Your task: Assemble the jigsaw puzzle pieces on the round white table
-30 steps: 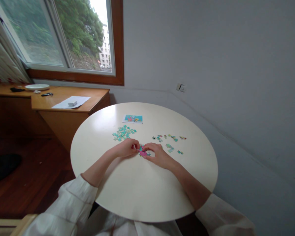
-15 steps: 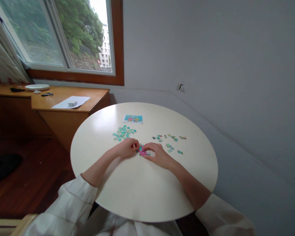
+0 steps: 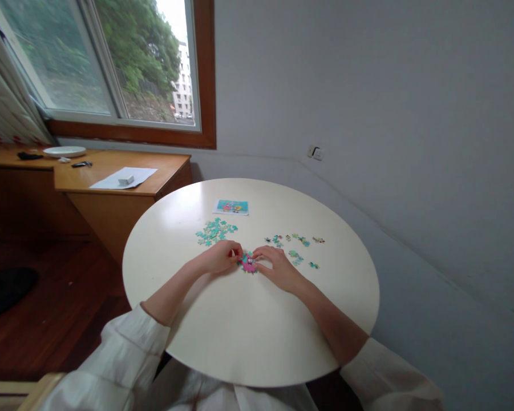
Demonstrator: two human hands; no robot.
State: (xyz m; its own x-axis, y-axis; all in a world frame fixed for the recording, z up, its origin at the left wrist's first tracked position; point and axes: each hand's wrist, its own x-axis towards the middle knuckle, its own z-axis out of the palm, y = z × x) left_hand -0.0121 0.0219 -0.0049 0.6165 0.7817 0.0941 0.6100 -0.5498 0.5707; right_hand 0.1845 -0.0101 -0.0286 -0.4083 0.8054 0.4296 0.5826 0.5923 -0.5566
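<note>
A small joined patch of jigsaw puzzle (image 3: 249, 264), mostly pink with a cartoon face and some teal, lies on the round white table (image 3: 248, 331). My left hand (image 3: 221, 257) is closed in a pinch at the patch's left edge. On the other side my right hand (image 3: 279, 270) has its thumb and fingers apart, tips beside the right edge, with nothing visible between them. Beyond my left hand spreads a heap of loose teal puzzle pieces (image 3: 216, 230). More loose puzzle pieces (image 3: 296, 257) are scattered to the right of and beyond my right hand.
A picture card (image 3: 231, 207) with cartoon figures lies beyond the heap. At the back left stands a wooden desk (image 3: 171, 171) bearing a paper sheet (image 3: 143, 176), a small white box (image 3: 126, 180) and a white plate (image 3: 65, 151). A wall (image 3: 411, 171) rises behind the table's right side.
My right hand has drawn back slightly to the right, its fingers lifting off the puzzle patch and uncovering the pink face. My left hand has stayed in place.
</note>
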